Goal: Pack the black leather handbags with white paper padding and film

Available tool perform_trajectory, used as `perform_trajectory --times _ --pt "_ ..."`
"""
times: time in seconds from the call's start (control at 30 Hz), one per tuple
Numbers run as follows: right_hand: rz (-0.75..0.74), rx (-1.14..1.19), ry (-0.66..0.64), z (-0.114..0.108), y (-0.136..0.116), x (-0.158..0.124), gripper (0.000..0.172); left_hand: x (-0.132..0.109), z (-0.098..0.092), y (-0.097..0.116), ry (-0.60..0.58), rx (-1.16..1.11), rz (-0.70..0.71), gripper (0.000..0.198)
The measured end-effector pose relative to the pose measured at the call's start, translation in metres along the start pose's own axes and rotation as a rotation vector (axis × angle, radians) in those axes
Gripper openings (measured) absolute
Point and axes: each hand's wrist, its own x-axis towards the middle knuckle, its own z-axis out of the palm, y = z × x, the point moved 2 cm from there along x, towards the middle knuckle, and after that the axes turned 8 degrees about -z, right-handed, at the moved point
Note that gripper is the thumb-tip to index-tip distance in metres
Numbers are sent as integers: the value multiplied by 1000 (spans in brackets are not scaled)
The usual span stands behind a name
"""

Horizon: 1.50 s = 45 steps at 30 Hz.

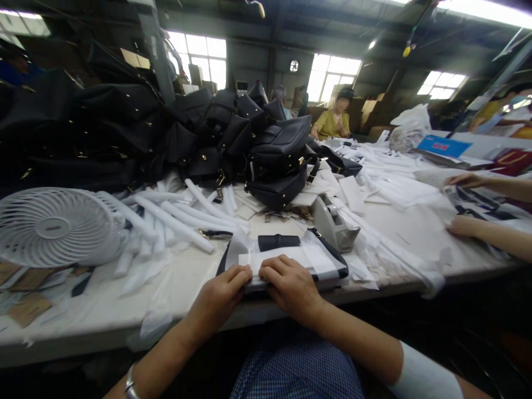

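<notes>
At the table's front edge lies a black handbag (339, 264), partly covered by a white sheet (286, 256) of paper or foam. My left hand (230, 284) has its fingers pinched on the left front part of the sheet. Beside it, my right hand (293, 285) grips the same sheet's near edge, fingers bent over it and thumb hidden. A black rolled piece (278, 242) rests across the bag just beyond the sheet. Thin white wrapping (239, 244) stands up at the bag's left end.
A grey tape dispenser (334, 224) stands behind the bag. White foam tubes (174, 221) and a white fan (54, 227) are to the left. Black handbags (224, 127) are piled behind. Another person's hands (465, 224) work at the right; a person in yellow (332, 122) sits farther back.
</notes>
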Motion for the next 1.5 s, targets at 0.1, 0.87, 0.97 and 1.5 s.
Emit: perform_trajectory --times 0.1,0.87,0.97,1.5 --pt "15 11 3 1 0 -1 18 0 -8 5 -57 -74 5 44" --pt "-291 -79 314 5 -8 -42 24 -32 13 -2 198 201 236 45" --pt "-353 -106 312 18 -18 -70 29 -32 15 -5 184 175 236 45" --pt "-355 104 431 41 -41 -53 19 -31 11 -8 162 125 241 45"
